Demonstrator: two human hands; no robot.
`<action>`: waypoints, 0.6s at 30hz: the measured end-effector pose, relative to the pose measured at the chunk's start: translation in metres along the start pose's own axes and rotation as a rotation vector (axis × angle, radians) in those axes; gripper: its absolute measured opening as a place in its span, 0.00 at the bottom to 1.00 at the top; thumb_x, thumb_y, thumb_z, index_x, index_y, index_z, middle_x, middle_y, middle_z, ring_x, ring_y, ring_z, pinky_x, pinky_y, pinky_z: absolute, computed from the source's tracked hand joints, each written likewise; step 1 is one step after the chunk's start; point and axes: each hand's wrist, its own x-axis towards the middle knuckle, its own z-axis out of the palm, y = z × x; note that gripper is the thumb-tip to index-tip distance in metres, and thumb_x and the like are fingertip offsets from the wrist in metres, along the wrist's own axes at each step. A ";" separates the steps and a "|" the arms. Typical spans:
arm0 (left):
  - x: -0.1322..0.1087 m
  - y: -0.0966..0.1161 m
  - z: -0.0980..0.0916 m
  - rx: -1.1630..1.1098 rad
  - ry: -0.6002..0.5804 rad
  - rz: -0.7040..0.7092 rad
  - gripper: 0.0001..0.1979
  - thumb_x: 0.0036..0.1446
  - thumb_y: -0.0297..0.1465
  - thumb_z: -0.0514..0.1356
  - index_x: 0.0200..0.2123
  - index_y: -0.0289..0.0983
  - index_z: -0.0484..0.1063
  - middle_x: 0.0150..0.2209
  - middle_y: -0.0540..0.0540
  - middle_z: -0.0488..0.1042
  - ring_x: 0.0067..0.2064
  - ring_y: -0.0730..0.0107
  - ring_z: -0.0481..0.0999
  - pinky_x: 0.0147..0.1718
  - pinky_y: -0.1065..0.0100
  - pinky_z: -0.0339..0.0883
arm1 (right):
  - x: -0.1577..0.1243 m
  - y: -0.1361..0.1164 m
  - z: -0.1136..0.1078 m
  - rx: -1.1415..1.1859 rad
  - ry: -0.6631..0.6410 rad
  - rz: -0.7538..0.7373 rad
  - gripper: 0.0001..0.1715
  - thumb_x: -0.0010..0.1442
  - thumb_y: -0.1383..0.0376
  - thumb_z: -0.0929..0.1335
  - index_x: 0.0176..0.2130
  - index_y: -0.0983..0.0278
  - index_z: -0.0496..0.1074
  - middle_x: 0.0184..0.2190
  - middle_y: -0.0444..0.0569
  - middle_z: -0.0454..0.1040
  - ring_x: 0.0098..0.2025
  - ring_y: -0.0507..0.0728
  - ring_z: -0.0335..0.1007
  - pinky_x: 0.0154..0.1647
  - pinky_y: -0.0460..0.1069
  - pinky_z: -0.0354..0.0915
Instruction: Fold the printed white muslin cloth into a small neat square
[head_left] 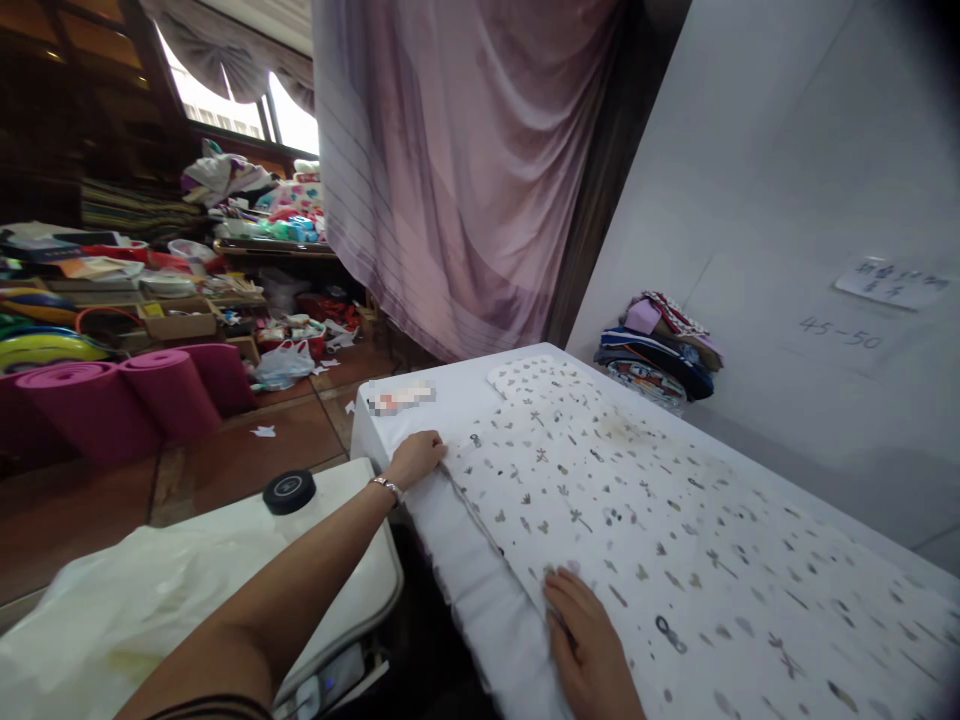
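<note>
- Head view: the printed cloth (637,500), white with small dark motifs, lies spread flat across the white-covered surface (457,415).
- The left hand (420,455), a bracelet (386,487) on its wrist, rests at the cloth's near edge. Its fingers (435,443) are curled, knuckles up, touching the hem. Whether they pinch it cannot be told.
- The right hand (592,645) lies palm down on the cloth, just inside the same edge and well apart from the left. Its fingers (562,590) are straight, close together and pressed flat, gripping nothing.
- A stack of folded clothes (660,345) sits at the surface's far end against the wall.
- A black round disc (289,492) lies on a white board (352,580) beside the surface.
</note>
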 end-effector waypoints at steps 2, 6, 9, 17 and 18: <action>0.000 -0.001 0.000 0.003 -0.018 0.003 0.07 0.53 0.33 0.57 0.32 0.38 0.74 0.35 0.46 0.77 0.39 0.62 0.74 0.32 0.69 0.62 | -0.001 0.000 0.000 0.004 -0.013 0.018 0.17 0.63 0.63 0.61 0.49 0.59 0.73 0.51 0.49 0.72 0.55 0.59 0.66 0.53 0.54 0.68; 0.000 -0.001 0.003 0.015 -0.025 0.001 0.08 0.54 0.34 0.57 0.33 0.39 0.74 0.36 0.47 0.77 0.40 0.64 0.74 0.32 0.70 0.61 | -0.001 -0.002 0.000 0.011 -0.043 0.038 0.17 0.63 0.63 0.62 0.49 0.59 0.73 0.51 0.49 0.71 0.55 0.59 0.65 0.53 0.55 0.68; 0.003 -0.003 0.005 0.037 -0.006 -0.013 0.09 0.54 0.34 0.58 0.36 0.38 0.73 0.38 0.46 0.77 0.41 0.62 0.74 0.33 0.69 0.61 | -0.001 -0.003 0.000 0.020 -0.056 0.054 0.18 0.63 0.63 0.62 0.50 0.59 0.72 0.52 0.49 0.71 0.55 0.60 0.65 0.52 0.56 0.69; 0.010 -0.003 0.003 0.104 -0.016 0.023 0.08 0.52 0.36 0.58 0.30 0.36 0.69 0.35 0.43 0.75 0.37 0.60 0.73 0.29 0.68 0.58 | -0.003 0.002 0.006 0.060 -0.052 0.047 0.18 0.62 0.66 0.62 0.50 0.59 0.71 0.53 0.50 0.70 0.56 0.60 0.64 0.55 0.58 0.66; 0.010 -0.001 0.003 0.104 -0.017 0.038 0.07 0.51 0.35 0.58 0.29 0.36 0.68 0.33 0.44 0.75 0.35 0.61 0.73 0.28 0.68 0.58 | -0.003 0.002 0.006 0.054 -0.062 0.051 0.18 0.62 0.66 0.62 0.51 0.59 0.70 0.54 0.50 0.69 0.57 0.60 0.63 0.56 0.58 0.65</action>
